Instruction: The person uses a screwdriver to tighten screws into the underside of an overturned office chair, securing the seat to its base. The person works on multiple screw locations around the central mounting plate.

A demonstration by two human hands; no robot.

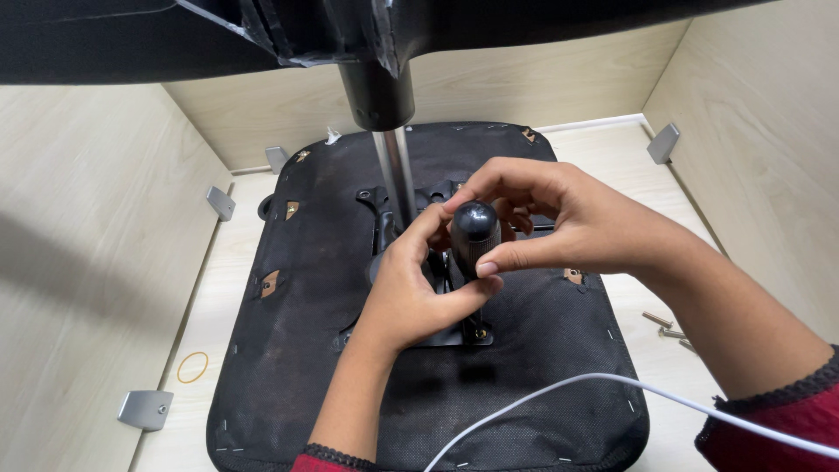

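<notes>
Right hand (pixel 577 223) pinches black ribbed screwdriver handle (pixel 474 234), thumb and fingertips closed around it. Left hand (pixel 419 284) curls beneath, fingers steadying shaft against metal plate (pixel 454 336) on upturned chair seat (pixel 306 367). Loose screws (pixel 669 328) well apart, beyond right wrist.

Seat underside (pixel 288 367): matt black cloth. Knob (pixel 474 229): glossy plastic. Column (pixel 395 175): shiny metal. Walls (pixel 87 245): pale wood.

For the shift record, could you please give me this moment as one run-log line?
left hand: steadies black knob | right hand: pinches knob top | under: upturned chair seat | loose screws at right
</notes>
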